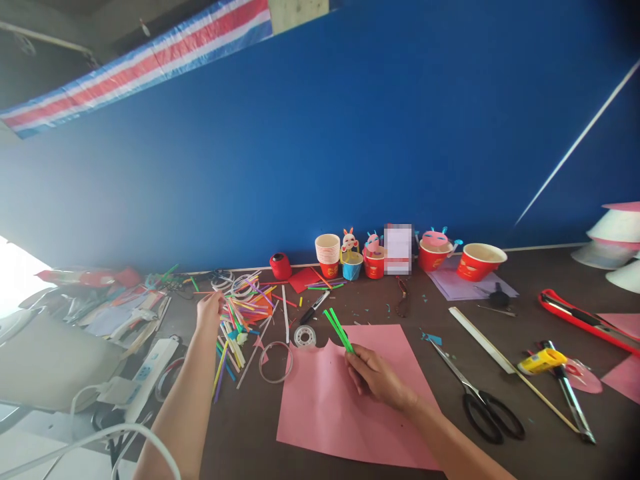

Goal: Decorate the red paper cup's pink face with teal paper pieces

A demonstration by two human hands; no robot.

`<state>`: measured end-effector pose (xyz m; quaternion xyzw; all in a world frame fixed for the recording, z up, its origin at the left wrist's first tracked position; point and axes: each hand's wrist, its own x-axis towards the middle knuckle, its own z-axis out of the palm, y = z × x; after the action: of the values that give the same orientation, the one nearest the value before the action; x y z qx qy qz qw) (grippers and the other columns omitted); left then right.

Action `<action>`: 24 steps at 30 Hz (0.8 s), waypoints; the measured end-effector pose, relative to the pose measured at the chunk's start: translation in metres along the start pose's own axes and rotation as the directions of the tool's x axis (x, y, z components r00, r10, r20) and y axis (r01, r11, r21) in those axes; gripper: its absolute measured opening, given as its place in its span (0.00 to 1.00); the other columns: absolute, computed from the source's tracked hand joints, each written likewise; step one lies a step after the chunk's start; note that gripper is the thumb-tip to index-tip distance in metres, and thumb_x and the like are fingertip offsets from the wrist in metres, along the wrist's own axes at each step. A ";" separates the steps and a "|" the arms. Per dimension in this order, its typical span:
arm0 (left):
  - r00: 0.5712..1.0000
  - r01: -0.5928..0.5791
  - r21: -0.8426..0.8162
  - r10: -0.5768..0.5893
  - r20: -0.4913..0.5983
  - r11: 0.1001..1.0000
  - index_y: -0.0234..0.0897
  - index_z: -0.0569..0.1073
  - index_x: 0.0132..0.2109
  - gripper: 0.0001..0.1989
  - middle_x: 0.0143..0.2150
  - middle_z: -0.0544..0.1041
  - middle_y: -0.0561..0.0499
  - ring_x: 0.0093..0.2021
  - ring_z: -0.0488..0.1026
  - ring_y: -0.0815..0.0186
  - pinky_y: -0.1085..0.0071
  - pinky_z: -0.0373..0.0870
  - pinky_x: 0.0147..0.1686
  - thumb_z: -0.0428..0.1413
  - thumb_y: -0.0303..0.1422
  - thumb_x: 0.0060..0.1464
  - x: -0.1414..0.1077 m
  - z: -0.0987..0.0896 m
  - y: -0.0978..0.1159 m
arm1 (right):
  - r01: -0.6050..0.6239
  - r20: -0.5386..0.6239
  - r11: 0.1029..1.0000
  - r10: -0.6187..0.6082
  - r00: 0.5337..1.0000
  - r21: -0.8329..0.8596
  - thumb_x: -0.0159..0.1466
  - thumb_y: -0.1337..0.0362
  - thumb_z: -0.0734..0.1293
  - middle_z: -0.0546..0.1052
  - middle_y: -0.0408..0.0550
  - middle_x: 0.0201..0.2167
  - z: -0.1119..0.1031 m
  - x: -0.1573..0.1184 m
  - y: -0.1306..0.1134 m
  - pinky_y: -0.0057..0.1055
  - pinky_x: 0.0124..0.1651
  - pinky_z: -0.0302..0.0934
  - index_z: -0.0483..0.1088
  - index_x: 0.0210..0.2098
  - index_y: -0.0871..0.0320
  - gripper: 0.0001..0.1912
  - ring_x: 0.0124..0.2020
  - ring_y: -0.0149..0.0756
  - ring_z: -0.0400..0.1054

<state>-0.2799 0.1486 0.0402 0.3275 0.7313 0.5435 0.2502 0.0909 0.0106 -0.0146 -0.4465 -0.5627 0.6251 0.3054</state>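
My right hand [373, 377] is closed around a few bright green straws [339, 330], which point up and to the left above a pink sheet of paper [350, 427]. At the left, my left hand [211, 308] reaches into a loose pile of coloured straws [245, 310]. Its fingers are bent together at the edge of the pile, beside a thin orange-red straw; what they pinch, if anything, I cannot make out. A roll of clear tape [305, 336] and a larger ring of tape [275, 363] lie between the pile and the pink paper.
Black-handled scissors [477, 397], a yellow glue bottle [543, 361] and a red utility knife [590, 321] lie to the right. Paper cups [330, 257], some with animal figures, stand along the blue wall [350, 133]. A power strip [150, 373] with cables is at the left.
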 end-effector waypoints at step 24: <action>0.880 -0.472 0.771 0.181 0.439 0.426 0.40 0.75 0.31 0.10 0.37 0.76 0.45 0.39 0.72 0.54 0.63 0.64 0.38 0.50 0.34 0.47 -0.026 0.020 -0.006 | 0.010 -0.017 1.000 -0.010 1.000 -0.004 0.61 0.50 0.53 0.60 0.36 0.12 0.000 0.000 -0.002 0.22 0.14 0.42 0.55 0.27 0.57 0.16 0.12 0.25 0.52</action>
<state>-0.2492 0.1404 0.0292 0.6202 0.7781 0.0888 0.0452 0.0905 0.0115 -0.0124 -0.4495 -0.5634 0.6187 0.3126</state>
